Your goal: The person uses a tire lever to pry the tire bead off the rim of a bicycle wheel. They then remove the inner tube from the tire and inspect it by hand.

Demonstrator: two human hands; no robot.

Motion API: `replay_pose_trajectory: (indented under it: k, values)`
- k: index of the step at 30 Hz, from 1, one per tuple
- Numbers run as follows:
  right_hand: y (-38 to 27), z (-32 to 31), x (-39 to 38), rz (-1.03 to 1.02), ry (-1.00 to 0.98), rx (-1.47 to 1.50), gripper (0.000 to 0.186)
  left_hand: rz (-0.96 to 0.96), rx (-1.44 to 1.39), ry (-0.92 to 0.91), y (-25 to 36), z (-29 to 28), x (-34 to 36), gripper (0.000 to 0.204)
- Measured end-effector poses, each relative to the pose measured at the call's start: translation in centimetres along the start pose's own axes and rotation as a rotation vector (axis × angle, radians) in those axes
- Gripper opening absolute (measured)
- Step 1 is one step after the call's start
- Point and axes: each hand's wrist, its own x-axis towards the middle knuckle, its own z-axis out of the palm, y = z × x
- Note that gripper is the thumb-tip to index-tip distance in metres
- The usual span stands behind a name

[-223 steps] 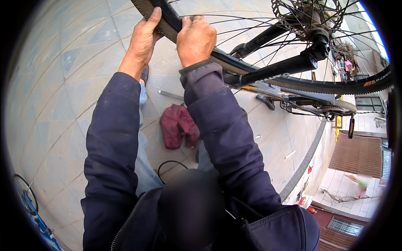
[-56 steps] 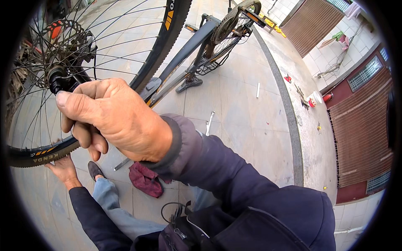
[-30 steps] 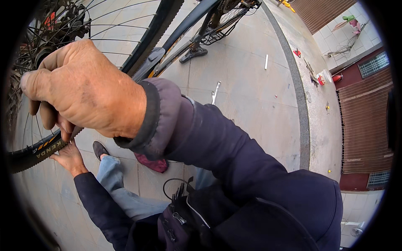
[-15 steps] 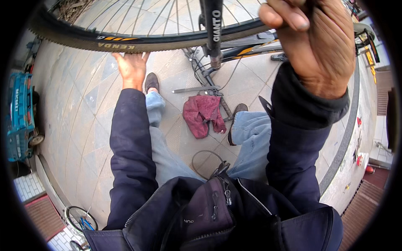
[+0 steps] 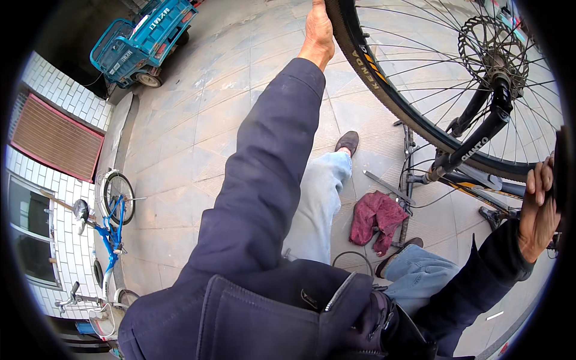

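Observation:
An upside-down bicycle stands before me, its front wheel [image 5: 367, 71] raised in the black fork [image 5: 480, 139]. A brake disc [image 5: 489, 45] shows at the hub. My left hand [image 5: 318, 31] holds the tyre at its left side, the fingertips partly cut off by the upper edge. Far to the right, my right hand [image 5: 538, 207] has its fingers bent and together against something dark at the picture's rim, which I cannot make out. Below the fork, the handlebar [image 5: 406, 157] rests on the paving. A dark red cloth [image 5: 378, 219] lies beside it, between my feet.
A blue cargo tricycle [image 5: 141, 45] is parked at the far left. Nearer on the left, a blue bicycle [image 5: 112, 234] stands by a white tiled wall [image 5: 66, 78]. A flat grey strip [image 5: 384, 185] lies by the cloth. Paving tiles [image 5: 174, 174] cover the ground.
The view has swung left, so the wheel and cloth sit further right in the picture. My left hand stays at the tyre; my right hand now appears lower, near the right rim.

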Motion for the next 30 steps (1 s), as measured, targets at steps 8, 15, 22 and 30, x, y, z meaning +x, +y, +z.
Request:
replay_pose_trajectory:
  k: [8, 15, 22, 30]
  values:
    - [0.8, -0.3, -0.4, -0.133, 0.13, -0.107, 0.022, 0.249, 0.442, -0.055, 3.4, 2.0, 0.9, 0.085]
    - [0.5, 1.4, -0.7, -0.101, 0.244, -0.082, 0.026, 0.191, 0.451, -0.064, 2.5, 0.0, 0.7, 0.087]
    - [-0.4, 0.5, -1.4, -0.123, 0.253, -0.083, 0.028, 0.291, 0.499, -0.195, 7.3, 3.9, 3.7, 0.072]
    - [-3.3, 1.7, -4.6, -0.464, -0.498, 0.256, 0.029, 0.347, 0.633, -0.063, 6.3, 2.4, 4.3, 0.07]
